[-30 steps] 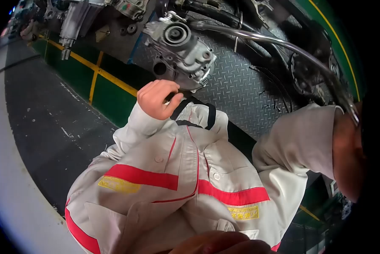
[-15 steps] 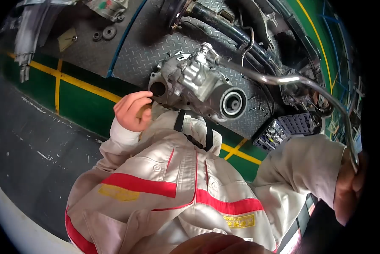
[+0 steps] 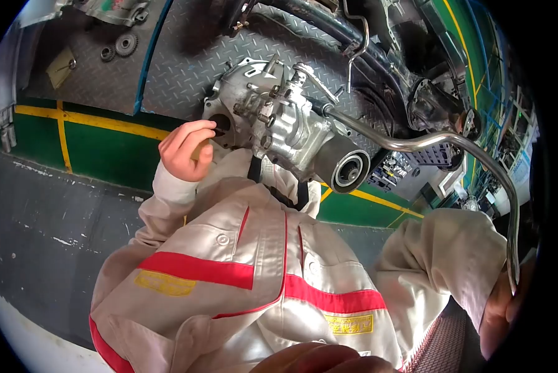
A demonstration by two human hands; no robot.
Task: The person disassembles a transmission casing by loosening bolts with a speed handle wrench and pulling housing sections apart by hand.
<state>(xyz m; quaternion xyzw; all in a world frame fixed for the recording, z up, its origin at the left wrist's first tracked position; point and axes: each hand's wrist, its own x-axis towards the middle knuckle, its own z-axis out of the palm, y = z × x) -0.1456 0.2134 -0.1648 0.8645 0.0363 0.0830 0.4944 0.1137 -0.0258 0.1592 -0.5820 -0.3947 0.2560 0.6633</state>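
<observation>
A silver gearbox housing (image 3: 285, 127) lies over the patterned metal plate, its round, ringed end (image 3: 350, 171) facing down and right. Beside the dark round opening (image 3: 220, 123) at its left is my left hand (image 3: 187, 151), fingers loosely curled, thumb apart, nothing visible in it. Whether its fingertips touch the housing cannot be told. A long bent metal bar (image 3: 409, 144) runs from the housing's upper part to the far right, where my right hand (image 3: 499, 311) is closed round its lower end, partly hidden by the dark image edge.
Two gears (image 3: 126, 45) and a small tan card (image 3: 61, 67) lie on the metal plate (image 3: 185, 81) at the upper left, beyond a blue edge. Black frame parts (image 3: 378, 62) stand behind the housing. A tray of small parts (image 3: 391, 171) sits at its right.
The housing has turned, its ringed end swinging from the top to the lower right. My right hand has moved downward with the bar's end. The whole view has shifted too.
</observation>
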